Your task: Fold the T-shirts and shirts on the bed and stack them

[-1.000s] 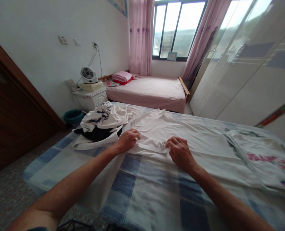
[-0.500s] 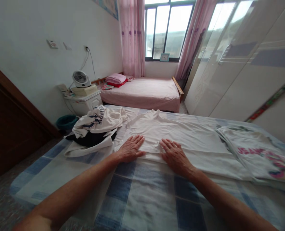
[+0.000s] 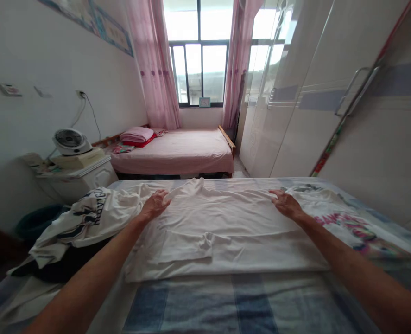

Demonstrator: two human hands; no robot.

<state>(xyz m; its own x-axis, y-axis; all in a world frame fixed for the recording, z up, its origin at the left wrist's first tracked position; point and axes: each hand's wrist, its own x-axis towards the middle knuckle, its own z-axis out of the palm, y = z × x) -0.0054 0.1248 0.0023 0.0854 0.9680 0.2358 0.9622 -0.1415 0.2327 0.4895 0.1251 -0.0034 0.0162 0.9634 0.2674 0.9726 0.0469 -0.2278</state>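
A white shirt (image 3: 233, 213) lies spread on the checked bedsheet, its near side folded over, with a sleeve (image 3: 187, 246) lying across the fold. My left hand (image 3: 155, 204) is at the shirt's far left corner, thumb and fingers a little apart. At the far right corner is my right hand (image 3: 286, 204), its fingers slightly bent and the thumb apart from them. Whether either hand touches the cloth is hard to tell. Left of my left arm sits a rumpled white garment with dark lettering (image 3: 99, 208). A white top with pink lettering (image 3: 344, 222) lies flat beyond my right forearm.
The blue and white checked sheet (image 3: 198, 306) covers the near bed. Behind it stands a pink bed (image 3: 187, 148). A fan (image 3: 71, 140) rests on a box on the left cabinet (image 3: 87, 178), near a bin (image 3: 34, 222). Tall white wardrobes (image 3: 295, 116) line the right side.
My hands have moved apart and away from me, from the shirt's near part to its far corners. The near side now shows folded over with the sleeve on top. The view has turned right.
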